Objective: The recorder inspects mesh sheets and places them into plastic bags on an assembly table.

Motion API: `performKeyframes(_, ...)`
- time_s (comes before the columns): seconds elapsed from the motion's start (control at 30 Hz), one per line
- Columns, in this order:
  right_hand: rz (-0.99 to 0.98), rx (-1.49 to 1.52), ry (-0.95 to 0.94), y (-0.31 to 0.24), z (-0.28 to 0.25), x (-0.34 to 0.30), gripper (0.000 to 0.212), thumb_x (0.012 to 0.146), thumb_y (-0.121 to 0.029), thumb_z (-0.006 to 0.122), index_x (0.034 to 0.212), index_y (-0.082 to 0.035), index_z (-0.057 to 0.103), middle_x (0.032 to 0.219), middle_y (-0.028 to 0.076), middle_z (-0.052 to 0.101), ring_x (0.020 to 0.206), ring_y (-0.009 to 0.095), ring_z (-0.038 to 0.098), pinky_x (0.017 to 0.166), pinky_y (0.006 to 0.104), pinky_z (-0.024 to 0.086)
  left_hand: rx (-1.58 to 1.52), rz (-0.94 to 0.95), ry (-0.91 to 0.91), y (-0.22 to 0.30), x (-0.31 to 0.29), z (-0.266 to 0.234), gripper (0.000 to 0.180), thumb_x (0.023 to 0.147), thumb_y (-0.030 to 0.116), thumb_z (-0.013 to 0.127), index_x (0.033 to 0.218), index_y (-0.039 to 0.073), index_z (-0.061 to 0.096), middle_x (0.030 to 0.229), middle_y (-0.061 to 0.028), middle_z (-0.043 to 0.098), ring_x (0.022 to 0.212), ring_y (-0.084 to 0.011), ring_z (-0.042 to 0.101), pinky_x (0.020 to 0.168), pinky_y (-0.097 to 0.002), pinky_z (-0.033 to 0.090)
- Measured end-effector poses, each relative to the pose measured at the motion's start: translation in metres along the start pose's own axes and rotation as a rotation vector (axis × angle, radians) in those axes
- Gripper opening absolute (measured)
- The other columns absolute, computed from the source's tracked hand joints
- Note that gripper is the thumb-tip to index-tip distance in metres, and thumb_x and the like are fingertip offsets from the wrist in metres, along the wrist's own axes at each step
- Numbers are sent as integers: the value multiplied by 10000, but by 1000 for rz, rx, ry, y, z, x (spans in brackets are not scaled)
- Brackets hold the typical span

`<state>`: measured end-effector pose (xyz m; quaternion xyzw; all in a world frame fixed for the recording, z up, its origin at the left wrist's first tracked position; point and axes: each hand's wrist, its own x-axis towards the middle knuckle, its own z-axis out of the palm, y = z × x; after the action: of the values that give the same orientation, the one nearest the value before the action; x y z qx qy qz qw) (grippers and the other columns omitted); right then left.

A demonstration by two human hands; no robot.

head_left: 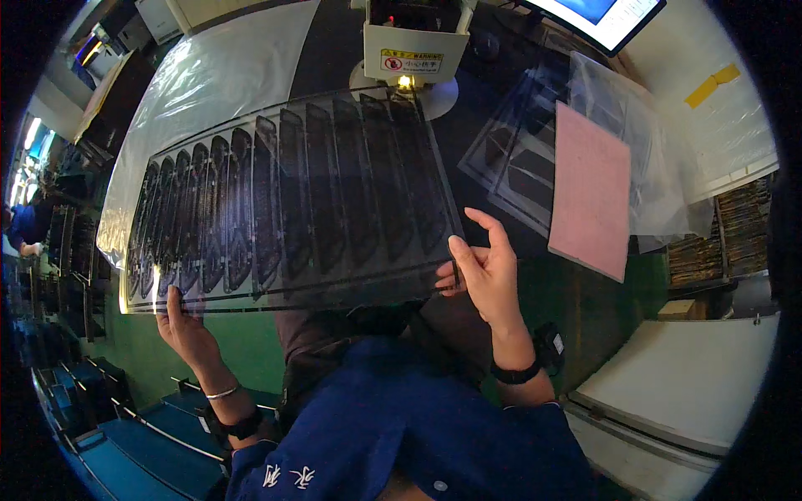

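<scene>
A large see-through film sheet (284,200) printed with a row of several dark, elongated shapes spans the space between my hands, over the near part of the dark table. My left hand (188,336) grips its near left edge, thumb on top and the other fingers seen dimly through the film. At the near right corner, my right hand (489,280) pinches the edge with thumb above and lower fingers beneath, while its index finger sticks up off the film. The sheet's far edge reaches a lit spot under a white machine head (416,63) with a warning label.
A pink board (590,192) lies at the right beside other dark-patterned films (518,163) and loose plastic wrap (668,184). Clear plastic sheeting (217,67) covers the left side. A monitor (597,18) stands far right, a white cabinet (677,376) near right. Blue racks (159,442) stand low left.
</scene>
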<state>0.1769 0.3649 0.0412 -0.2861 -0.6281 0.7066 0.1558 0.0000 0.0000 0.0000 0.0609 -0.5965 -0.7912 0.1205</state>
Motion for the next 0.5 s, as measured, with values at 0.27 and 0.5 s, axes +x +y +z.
performKeyframes(0.27,-3,-38,3,-1,-2,2,441,909,-182,555,1287,-80,353,682,155,630,563,196,639,466,292,534,-18,11,58,1,-6,16,123,868,104,591,949,13,598,912,-82,649,784,-147,637,617,-252,517)
performKeyframes(0.5,4,-8,-5,0,-3,2,450,907,-187,559,1290,-83,347,687,152,629,558,196,637,464,293,536,-32,39,50,2,-8,18,128,864,114,601,946,15,596,906,-78,649,782,-145,638,621,-251,522)
